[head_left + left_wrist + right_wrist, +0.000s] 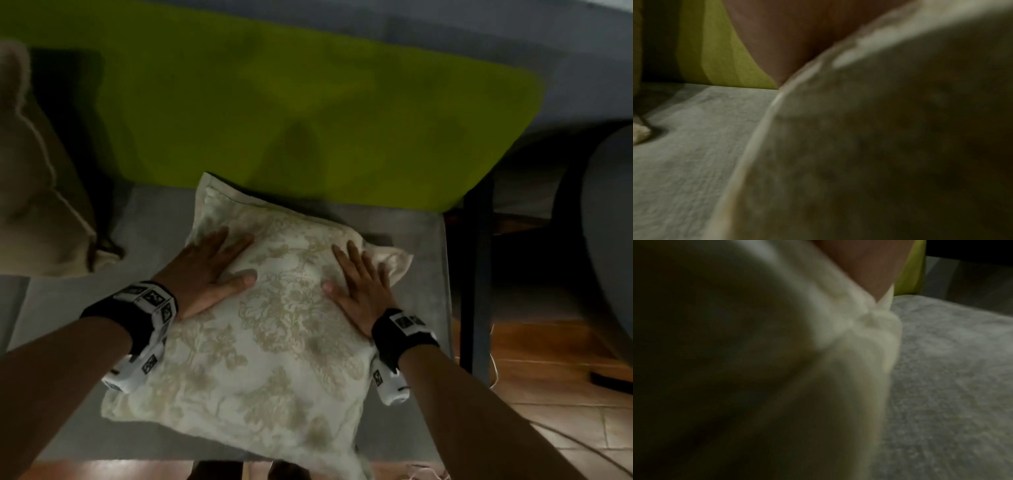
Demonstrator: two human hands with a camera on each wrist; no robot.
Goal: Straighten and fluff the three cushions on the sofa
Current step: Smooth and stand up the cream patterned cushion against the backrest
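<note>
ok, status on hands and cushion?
Left hand, right hand: both flat, pressing cream floral-patterned cushion. Cushion flat on grey sofa seat. Nothing in the way.

Dim room; seemingly wooden floor (534, 346) beside furniture.

No legible text, brand or number is showing anywhere; the black-and-white square coded markers on the black wrist bands (147, 308) are carrying patterns only.

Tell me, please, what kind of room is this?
Probably a home living room: a floral cushion lies flat on a grey sofa seat with a lime-green backrest, a second cushion leans at the left, and a tiled floor shows beside the sofa.
</note>
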